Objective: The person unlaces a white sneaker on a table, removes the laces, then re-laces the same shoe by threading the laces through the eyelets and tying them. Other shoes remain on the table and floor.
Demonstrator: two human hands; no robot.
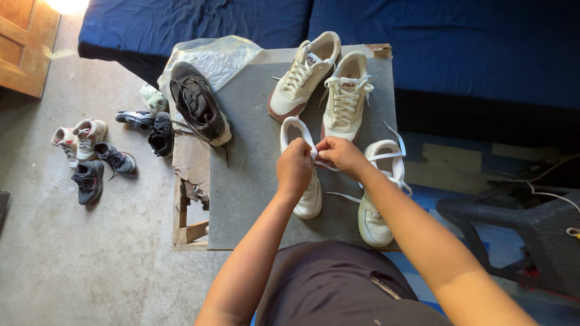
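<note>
Two hands meet over the grey surface (254,181), both pinched on one white lace (323,163). Your left hand (294,168) is curled tight, gripping the lace above a white shoe (308,196) that lies with its toe towards you. Your right hand (342,154) is closed on the same lace just beside the left, knuckles nearly touching. A second white shoe (376,208) sits to the right of the first, its laces loose and trailing over the surface. Beyond your hands, a cream pair (323,84) stands laced at the far edge, toes towards you. A dark shoe (198,104) rests at the far left corner, partly on a clear plastic bag (214,55). Down on the concrete floor (90,259) to the left, several small shoes (96,157) lie scattered. A blue bed (423,36) runs along the far side, and a dark stool (525,232) stands at your right.
</note>
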